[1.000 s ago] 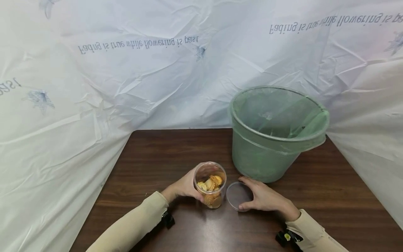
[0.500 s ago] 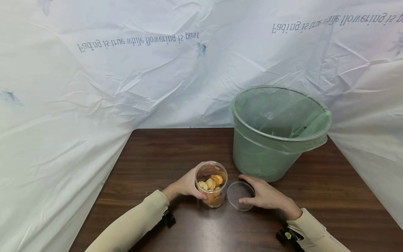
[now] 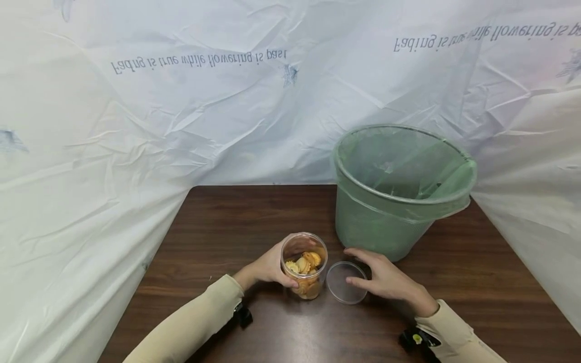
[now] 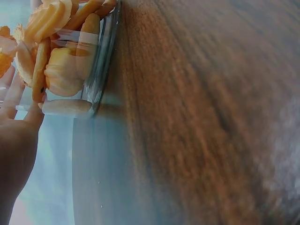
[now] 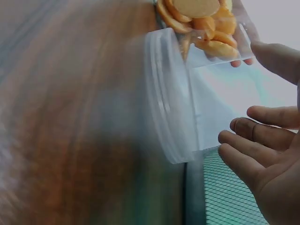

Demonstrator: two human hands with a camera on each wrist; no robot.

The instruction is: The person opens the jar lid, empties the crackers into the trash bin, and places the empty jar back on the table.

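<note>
Left hand (image 3: 268, 267) clamped on open clear plastic snack jar (image 3: 304, 265); right hand (image 3: 386, 281), fingers apart, above round clear lid (image 3: 347, 282) lying off on worktop (image 3: 227, 227); snacks remain inside.

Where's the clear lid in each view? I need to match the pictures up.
Head: lid lies flat on the table, right of the jar, under the right hand.
Left wrist: not in it.
Right wrist: lid centre, seen edge-on and blurred, fingers apart from it.
Shared landmark: the jar of cookies.
</note>
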